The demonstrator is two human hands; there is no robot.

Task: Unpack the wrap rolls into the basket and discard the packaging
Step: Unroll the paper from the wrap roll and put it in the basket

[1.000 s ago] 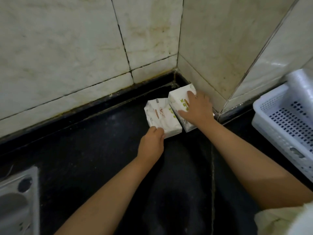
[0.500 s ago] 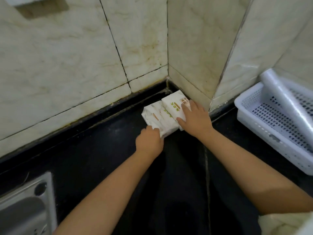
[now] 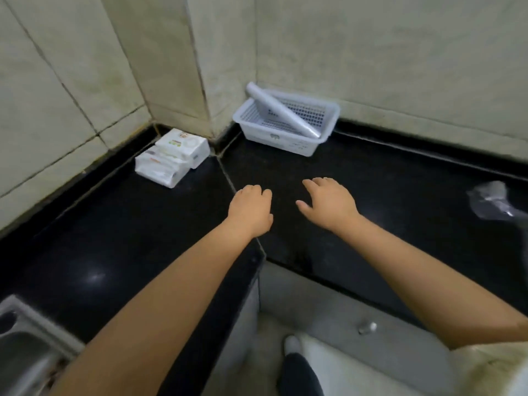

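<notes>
Over the black counter (image 3: 371, 195), left hand (image 3: 251, 208) perhaps loosely curled, right hand (image 3: 328, 202) spread, both empty

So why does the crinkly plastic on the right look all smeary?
In the head view, the plastic wrapper sits near the picture's edge, where everything blurs and stretches; the basket and roll look sharper, and a small glare spot shines on the black counter.

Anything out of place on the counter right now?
Yes: crumpled clear plastic wrapping lies loose at the counter's right edge, not yet discarded. The roll sits tilted in the basket, one end poking over the rim.
</notes>
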